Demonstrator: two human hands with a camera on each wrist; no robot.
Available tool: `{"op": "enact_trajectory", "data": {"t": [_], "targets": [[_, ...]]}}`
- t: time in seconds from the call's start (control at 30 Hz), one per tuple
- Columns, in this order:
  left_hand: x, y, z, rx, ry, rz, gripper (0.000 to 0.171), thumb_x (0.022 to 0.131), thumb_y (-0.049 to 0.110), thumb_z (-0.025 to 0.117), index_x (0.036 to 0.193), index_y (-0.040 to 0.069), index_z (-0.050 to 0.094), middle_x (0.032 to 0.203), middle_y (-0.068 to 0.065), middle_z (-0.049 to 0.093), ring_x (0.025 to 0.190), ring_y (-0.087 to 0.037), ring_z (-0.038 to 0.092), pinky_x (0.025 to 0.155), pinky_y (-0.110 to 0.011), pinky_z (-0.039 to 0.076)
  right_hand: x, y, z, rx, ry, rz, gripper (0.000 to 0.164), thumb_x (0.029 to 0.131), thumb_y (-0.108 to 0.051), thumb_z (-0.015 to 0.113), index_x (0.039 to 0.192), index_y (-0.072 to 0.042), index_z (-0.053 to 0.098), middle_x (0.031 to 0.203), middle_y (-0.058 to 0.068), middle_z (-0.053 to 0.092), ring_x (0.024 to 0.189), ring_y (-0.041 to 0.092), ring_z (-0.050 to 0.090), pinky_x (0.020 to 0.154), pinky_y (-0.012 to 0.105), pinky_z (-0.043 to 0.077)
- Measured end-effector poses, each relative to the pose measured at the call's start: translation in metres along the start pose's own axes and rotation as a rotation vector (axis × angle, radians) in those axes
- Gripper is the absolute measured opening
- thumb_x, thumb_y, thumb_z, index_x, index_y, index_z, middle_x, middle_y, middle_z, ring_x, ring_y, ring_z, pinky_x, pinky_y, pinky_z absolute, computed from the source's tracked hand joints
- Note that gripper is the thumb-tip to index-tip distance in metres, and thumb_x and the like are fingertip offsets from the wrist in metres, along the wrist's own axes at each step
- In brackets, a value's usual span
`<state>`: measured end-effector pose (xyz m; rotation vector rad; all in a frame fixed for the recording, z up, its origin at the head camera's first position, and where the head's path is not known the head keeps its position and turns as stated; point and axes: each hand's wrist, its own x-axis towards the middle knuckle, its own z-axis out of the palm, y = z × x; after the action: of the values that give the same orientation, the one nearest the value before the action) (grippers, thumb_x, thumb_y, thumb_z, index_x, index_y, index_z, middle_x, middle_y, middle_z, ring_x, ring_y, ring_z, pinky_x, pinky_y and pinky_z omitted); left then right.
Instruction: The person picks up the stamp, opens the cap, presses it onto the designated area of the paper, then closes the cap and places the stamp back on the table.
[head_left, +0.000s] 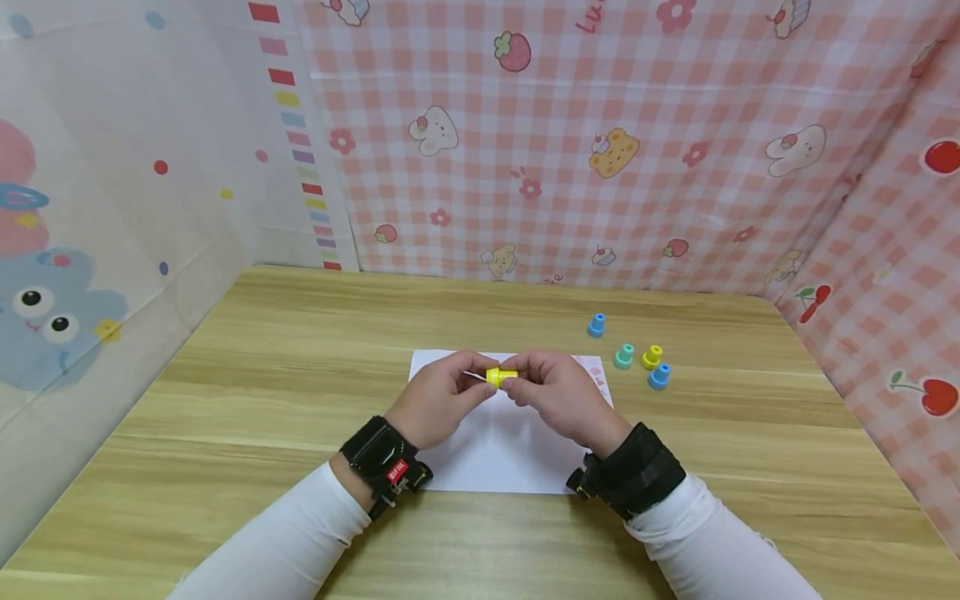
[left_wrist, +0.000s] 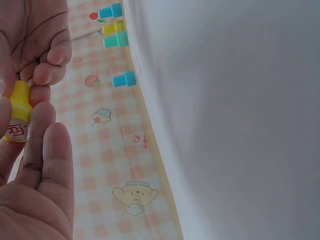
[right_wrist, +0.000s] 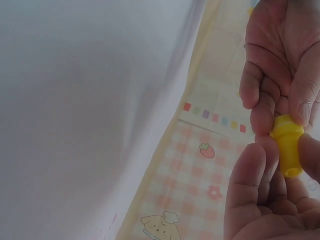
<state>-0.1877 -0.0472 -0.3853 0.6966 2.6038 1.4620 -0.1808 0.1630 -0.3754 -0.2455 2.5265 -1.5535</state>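
Note:
Over a white sheet of paper (head_left: pixel 495 462), both hands hold one small yellow stamp (head_left: pixel 501 378) lying sideways. My left hand (head_left: pixel 438 402) pinches its wider end between thumb and fingers. From the other side, my right hand (head_left: pixel 566 396) pinches the narrow handle end. The left wrist view shows a pale label with a red pattern on the wide end of the yellow stamp (left_wrist: pixel 19 117). In the right wrist view the handle of the yellow stamp (right_wrist: pixel 289 150) points toward the right palm.
Right of the paper stand a teal stamp (head_left: pixel 624 357), another yellow stamp (head_left: pixel 652 357) and a blue stamp (head_left: pixel 660 377). A second blue stamp (head_left: pixel 596 326) stands farther back. Pink-red marks (head_left: pixel 597 375) show at the paper's right corner. Patterned cloth (head_left: pixel 555 208) hangs behind the wooden table (head_left: pixel 225 400).

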Motion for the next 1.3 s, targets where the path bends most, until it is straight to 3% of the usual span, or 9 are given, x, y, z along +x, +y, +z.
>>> {"op": "enact_trajectory", "data": {"t": [0.4, 0.87, 1.17, 1.3], "targets": [[0.001, 0.001, 0.0, -0.022, 0.026, 0.0, 0.017, 0.099, 0.014, 0.075, 0.116, 0.014, 0.072, 0.113, 0.0, 0.075, 0.093, -0.01, 0.069, 0.079, -0.029, 0.057, 0.0, 0.0, 0.002, -0.032, 0.02, 0.005, 0.014, 0.1, -0.018, 0.073, 0.113, -0.016, 0.078, 0.091, 0.006, 0.074, 0.087, 0.023, 0.063, 0.075, 0.034, 0.049], [0.002, -0.001, -0.001, -0.055, 0.035, -0.056, 0.02, 0.099, 0.017, 0.075, 0.118, 0.014, 0.072, 0.109, 0.001, 0.074, 0.093, -0.014, 0.067, 0.08, -0.033, 0.057, 0.0, 0.001, -0.002, 0.011, 0.011, -0.006, 0.018, 0.102, -0.015, 0.07, 0.119, -0.011, 0.076, 0.094, 0.007, 0.074, 0.09, 0.02, 0.068, 0.081, 0.033, 0.054], [0.006, -0.006, -0.001, -0.043, 0.072, -0.053, 0.019, 0.098, 0.014, 0.076, 0.116, 0.011, 0.073, 0.107, 0.0, 0.077, 0.093, -0.012, 0.07, 0.083, -0.032, 0.057, 0.003, 0.004, -0.021, 0.016, 0.053, 0.047, 0.026, 0.106, -0.018, 0.064, 0.13, -0.013, 0.071, 0.121, 0.011, 0.074, 0.103, 0.028, 0.069, 0.101, 0.053, 0.056], [0.006, -0.006, -0.002, -0.044, 0.068, -0.058, 0.019, 0.099, 0.015, 0.075, 0.117, 0.011, 0.072, 0.107, 0.001, 0.077, 0.093, -0.012, 0.069, 0.083, -0.033, 0.057, 0.003, 0.006, -0.03, -0.029, 0.057, 0.056, 0.028, 0.108, -0.019, 0.061, 0.134, -0.015, 0.069, 0.123, 0.012, 0.073, 0.106, 0.032, 0.068, 0.101, 0.053, 0.056]]}}
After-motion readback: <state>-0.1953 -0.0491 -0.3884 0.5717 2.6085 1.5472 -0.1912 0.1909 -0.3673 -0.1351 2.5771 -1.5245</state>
